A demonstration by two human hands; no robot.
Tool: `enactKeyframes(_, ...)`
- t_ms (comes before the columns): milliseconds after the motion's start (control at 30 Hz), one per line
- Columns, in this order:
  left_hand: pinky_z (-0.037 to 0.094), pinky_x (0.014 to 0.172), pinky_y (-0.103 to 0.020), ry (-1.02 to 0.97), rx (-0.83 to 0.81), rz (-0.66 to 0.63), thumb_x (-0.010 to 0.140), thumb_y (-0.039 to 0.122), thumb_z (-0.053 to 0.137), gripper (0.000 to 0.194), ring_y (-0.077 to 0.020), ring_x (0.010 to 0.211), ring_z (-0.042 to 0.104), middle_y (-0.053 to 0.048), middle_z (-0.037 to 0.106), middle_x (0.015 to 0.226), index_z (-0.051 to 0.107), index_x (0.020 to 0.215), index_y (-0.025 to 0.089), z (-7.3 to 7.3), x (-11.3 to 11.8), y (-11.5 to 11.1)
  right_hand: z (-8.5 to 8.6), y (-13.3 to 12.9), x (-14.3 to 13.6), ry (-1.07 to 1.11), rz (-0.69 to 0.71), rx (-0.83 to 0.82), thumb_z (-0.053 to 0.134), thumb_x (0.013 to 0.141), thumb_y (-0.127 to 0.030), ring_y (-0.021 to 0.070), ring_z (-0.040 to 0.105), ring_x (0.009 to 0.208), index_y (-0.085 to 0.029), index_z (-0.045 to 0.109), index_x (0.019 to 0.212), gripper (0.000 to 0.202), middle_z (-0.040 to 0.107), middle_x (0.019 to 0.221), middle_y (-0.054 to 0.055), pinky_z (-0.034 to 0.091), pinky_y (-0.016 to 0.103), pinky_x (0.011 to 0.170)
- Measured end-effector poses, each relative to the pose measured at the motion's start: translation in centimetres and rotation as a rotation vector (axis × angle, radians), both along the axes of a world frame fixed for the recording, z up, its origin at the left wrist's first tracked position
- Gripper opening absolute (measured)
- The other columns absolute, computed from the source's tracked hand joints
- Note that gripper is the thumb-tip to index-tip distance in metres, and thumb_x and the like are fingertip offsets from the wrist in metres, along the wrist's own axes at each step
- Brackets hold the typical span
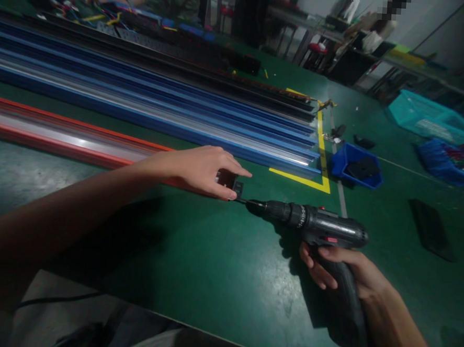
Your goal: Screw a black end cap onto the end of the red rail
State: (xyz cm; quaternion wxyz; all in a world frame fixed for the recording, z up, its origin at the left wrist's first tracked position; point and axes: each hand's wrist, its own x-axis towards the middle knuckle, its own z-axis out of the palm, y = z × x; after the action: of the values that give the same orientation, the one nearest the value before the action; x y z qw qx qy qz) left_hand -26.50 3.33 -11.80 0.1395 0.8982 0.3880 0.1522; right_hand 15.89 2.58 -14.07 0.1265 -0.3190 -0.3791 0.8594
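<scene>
From the left, a long red-edged profile (77, 138) reaches to the left hand (204, 172); its inside is pale and glossy, straight like a channel. Beyond this hand, blue profiles (161, 106) lie parallel, their ends near the yellow tape (325, 158), perhaps so that they stay in order.

The left hand lies over the end of the red-edged profile, probably to steady it. Its thumb and forefinger are moderately apart; I cannot tell whether the hidden fingers pinch. At the thumb tip is a small black end piece (237, 188), with a squarish shape. The thin bit (249, 202) points to it, but I cannot tell if they touch.

The right hand (362, 268) is closed around the handle of the drill driver (323, 223), whose body lies almost level, it seems to keep the bit aligned. Its casing is dark, smooth plastic, with a ribbed collar. Beyond the drill driver stands a blue bin (339, 164) with black parts; further right of the grip lies a flat, dark slab (431, 230).
</scene>
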Motion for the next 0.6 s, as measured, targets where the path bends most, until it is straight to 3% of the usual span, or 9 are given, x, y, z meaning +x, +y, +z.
enactKeyframes(200,0.051,0.104,-0.032,0.006,-0.055,0.005,0.099,0.057,0.067,0.052,-0.0243,0.126,0.072,-0.002,0.078,0.139,0.070,0.146,0.036,0.0,0.1,0.0,0.1,0.0,0.0,0.007,0.017,0.000,0.080,0.097,-0.029,0.0070,0.063,0.050,-0.007,0.083,0.104,0.023,0.078,0.090,0.010,0.062,0.022,0.058)
enactKeyframes(333,0.047,0.109,-0.029,0.008,-0.149,0.040,0.112,0.051,0.044,0.042,-0.0192,0.133,0.068,0.002,0.077,0.142,0.077,0.135,0.035,0.0,0.4,0.2,-0.1,0.1,0.1,0.012,0.027,0.013,0.080,0.097,-0.030,0.0069,0.062,0.050,-0.007,0.082,0.104,0.024,0.077,0.090,0.010,0.061,0.022,0.057)
enactKeyframes(600,0.047,0.093,-0.026,0.039,-0.165,0.007,0.112,0.042,0.041,0.037,-0.0165,0.108,0.073,0.004,0.080,0.117,0.076,0.108,0.029,-0.8,0.1,1.1,-0.1,0.1,0.1,0.031,0.048,-0.006,0.080,0.098,-0.031,0.0064,0.060,0.050,-0.007,0.081,0.104,0.024,0.075,0.088,0.008,0.061,0.022,0.058)
